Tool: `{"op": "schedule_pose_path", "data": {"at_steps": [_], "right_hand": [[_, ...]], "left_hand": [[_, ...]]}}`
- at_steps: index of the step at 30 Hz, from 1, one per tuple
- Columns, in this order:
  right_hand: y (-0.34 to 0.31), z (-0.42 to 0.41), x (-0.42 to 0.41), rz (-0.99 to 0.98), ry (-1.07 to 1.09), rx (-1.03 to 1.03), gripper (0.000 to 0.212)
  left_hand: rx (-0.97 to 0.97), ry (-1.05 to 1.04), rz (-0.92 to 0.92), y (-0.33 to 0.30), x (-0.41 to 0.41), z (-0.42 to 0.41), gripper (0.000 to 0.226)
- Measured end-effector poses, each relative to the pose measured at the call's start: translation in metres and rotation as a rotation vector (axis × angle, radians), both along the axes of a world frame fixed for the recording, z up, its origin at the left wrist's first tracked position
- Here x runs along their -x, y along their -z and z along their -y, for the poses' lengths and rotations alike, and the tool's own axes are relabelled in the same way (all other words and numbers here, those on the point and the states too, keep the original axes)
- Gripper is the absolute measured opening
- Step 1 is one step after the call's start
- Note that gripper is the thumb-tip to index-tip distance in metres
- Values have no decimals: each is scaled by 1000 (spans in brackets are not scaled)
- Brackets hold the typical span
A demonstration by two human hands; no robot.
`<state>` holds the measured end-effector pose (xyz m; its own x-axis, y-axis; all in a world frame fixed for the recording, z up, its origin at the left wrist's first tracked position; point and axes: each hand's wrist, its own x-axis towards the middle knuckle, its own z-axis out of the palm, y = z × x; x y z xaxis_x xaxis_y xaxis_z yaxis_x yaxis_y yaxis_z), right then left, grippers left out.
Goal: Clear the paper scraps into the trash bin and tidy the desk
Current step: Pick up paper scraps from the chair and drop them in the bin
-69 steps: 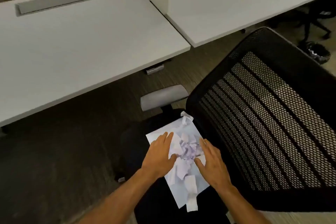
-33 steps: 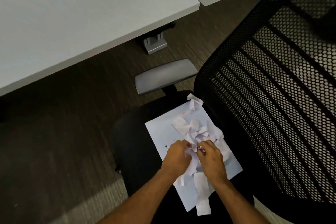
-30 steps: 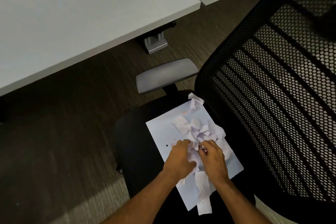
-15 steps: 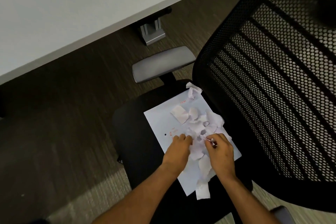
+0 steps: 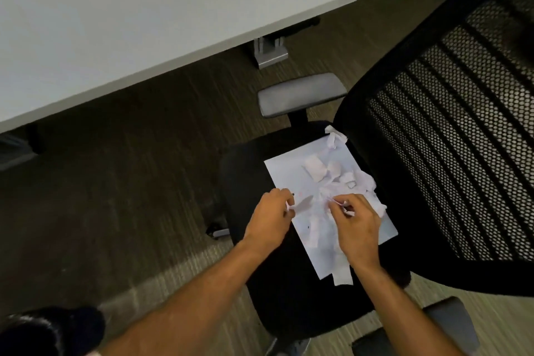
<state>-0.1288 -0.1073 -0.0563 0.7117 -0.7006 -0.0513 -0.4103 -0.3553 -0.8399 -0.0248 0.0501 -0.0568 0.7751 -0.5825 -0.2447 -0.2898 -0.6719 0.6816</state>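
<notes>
A white sheet of paper (image 5: 284,172) lies on the black seat of an office chair (image 5: 245,165). Several torn paper scraps (image 5: 332,173) are heaped on the sheet, and one more scrap (image 5: 335,136) sits at its far corner. My left hand (image 5: 271,218) is at the sheet's left edge, pinching a small scrap (image 5: 302,203) between its fingertips. My right hand (image 5: 355,225) rests over the pile's near part, fingers closed on another small scrap (image 5: 345,206). No trash bin is in view.
The chair's black mesh backrest (image 5: 450,139) rises on the right, with a grey armrest (image 5: 300,94) beyond the seat and another (image 5: 450,324) at lower right. A white desk (image 5: 130,17) spans the top left over its metal leg (image 5: 270,52). Dark carpet (image 5: 115,182) covers the floor.
From lying flat on the pile, both hands came together and closed on scraps; now they have drawn apart, each pinching a piece. The camera has shifted nearer over the chair.
</notes>
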Motion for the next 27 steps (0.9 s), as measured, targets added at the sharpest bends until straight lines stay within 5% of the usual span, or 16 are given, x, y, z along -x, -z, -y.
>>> {"op": "schedule_pose_path", "data": {"at_steps": [6,18,27], "right_hand": [[-11,-111,-24,-46,-84,-9,6],[23,-465,-64,-41,-458,-161,8],[124,-695,-19,-349,-728,-353,12]], "left_hand": [[45,-108,40,-20,-12,-116,15],[-61,-515,5,14,11,-500,17],[-211,-793,-73,95,101,-721,17]]}}
